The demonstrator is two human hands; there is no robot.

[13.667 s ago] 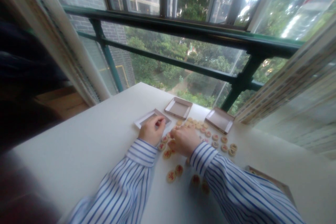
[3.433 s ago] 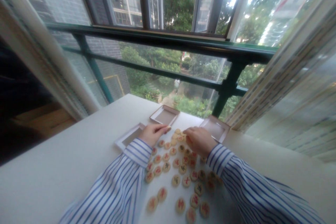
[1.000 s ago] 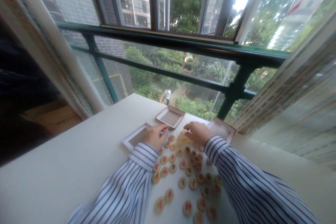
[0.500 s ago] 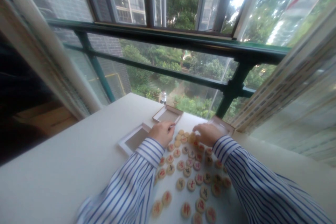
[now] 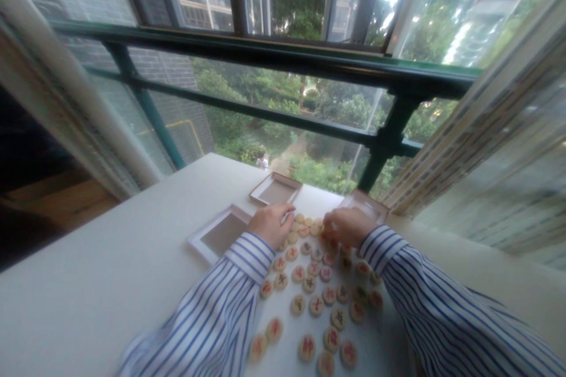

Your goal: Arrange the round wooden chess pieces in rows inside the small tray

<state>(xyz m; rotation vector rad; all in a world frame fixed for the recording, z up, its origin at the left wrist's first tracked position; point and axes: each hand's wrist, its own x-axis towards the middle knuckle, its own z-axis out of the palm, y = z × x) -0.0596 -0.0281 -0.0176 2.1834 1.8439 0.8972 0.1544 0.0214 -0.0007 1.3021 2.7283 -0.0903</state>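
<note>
Round wooden Chinese chess pieces point(image 5: 316, 306), marked with red or black characters, lie scattered between my forearms. A group of pale, mostly blank-looking pieces point(image 5: 299, 218) sits close together at the far end. My left hand point(image 5: 270, 225) rests just left of that group, its thumb and curved fingers slightly apart with nothing visible between them. On the right of the group, my right hand point(image 5: 349, 227) has its fingers bent down and closed on a Chinese chess piece, which they mostly hide.
A shallow box half point(image 5: 193, 241) lies by my left wrist, and a brown-edged tray point(image 5: 254, 193) lies beyond my left hand. Another box part point(image 5: 384, 210) stands behind my right hand. The white table point(image 5: 110, 259) meets a window with a green railing point(image 5: 265, 54).
The view has shifted slightly. My left thumb and fingers have parted a little. My right fingers have lowered and drawn in over the pieces at the far group's right side.
</note>
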